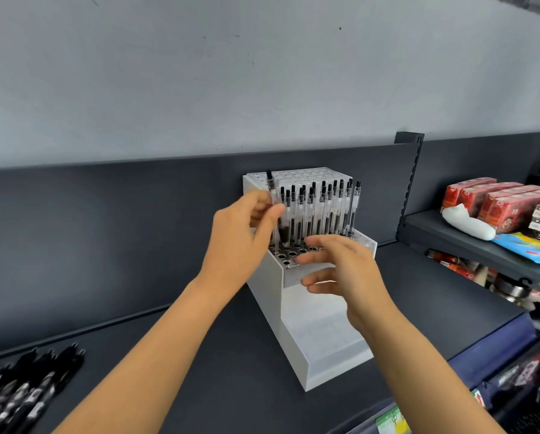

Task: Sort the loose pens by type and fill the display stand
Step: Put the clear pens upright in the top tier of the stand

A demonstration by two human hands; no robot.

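Note:
A white stepped display stand (pixel 297 333) sits on the dark shelf, its middle tier full of holes. Several clear pens with black caps (pixel 322 208) stand upright in that tier. My left hand (pixel 243 233) pinches one clear pen (pixel 272 189) between thumb and fingers, tilted, its tip down at the tier's left end. My right hand (pixel 344 267) hovers over the front of the middle tier with fingers spread and holds nothing. A heap of loose black pens (pixel 27 393) lies at the bottom left of the shelf.
The dark shelf (pixel 168 386) has a dark back panel (pixel 106 230) behind the stand. To the right, another shelf holds red boxes (pixel 494 202), a white packet (pixel 466 223) and other goods. More items sit below at the right edge.

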